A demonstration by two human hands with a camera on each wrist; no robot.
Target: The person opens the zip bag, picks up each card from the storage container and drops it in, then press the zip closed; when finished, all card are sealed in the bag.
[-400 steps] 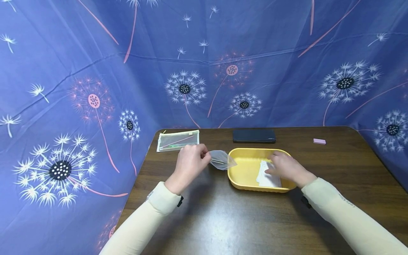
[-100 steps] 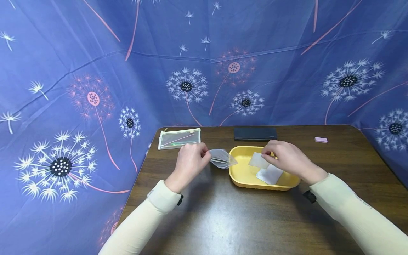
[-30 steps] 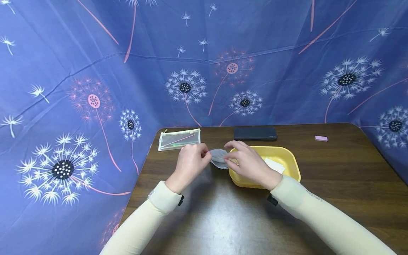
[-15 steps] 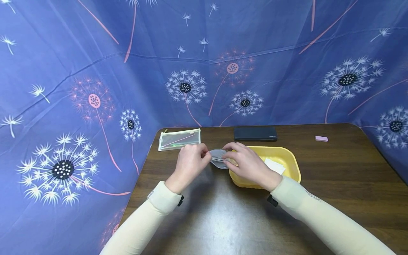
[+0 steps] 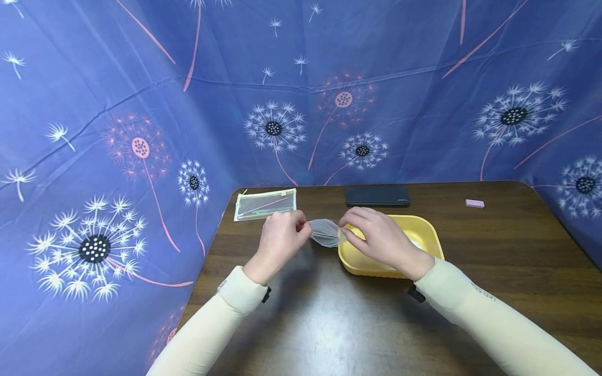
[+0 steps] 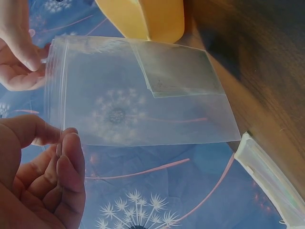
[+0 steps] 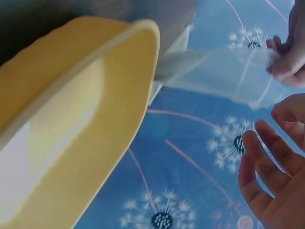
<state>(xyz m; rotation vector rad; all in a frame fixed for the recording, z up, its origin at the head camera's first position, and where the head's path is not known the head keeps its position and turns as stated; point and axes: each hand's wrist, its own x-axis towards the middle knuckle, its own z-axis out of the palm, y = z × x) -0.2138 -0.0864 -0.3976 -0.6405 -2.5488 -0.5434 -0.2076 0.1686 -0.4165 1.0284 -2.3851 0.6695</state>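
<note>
My left hand (image 5: 282, 230) pinches the zip edge of a clear zip bag (image 5: 325, 233), held up above the table just left of the yellow tray (image 5: 362, 265). In the left wrist view, thin translucent square sheets (image 6: 183, 71) lie in the bag's far corner. My right hand (image 5: 376, 232) is above the tray, beside the bag's open right side. Its fingers look loosely bent and spread in the right wrist view, with nothing visible between them. White sheets (image 5: 416, 244) lie in the tray, mostly hidden behind the right hand.
A mesh zip pouch (image 5: 265, 204) with slim coloured items lies at the table's back left. Behind the tray is a dark flat case (image 5: 378, 196). A pink eraser-like block (image 5: 474, 203) sits at the back right. Patterned blue cloth (image 5: 423, 104) hangs behind the table.
My right hand took a translucent square from the tray to the bag, put its fingers at the opening, then drew back slightly right. The left hand keeps holding the bag in place.
</note>
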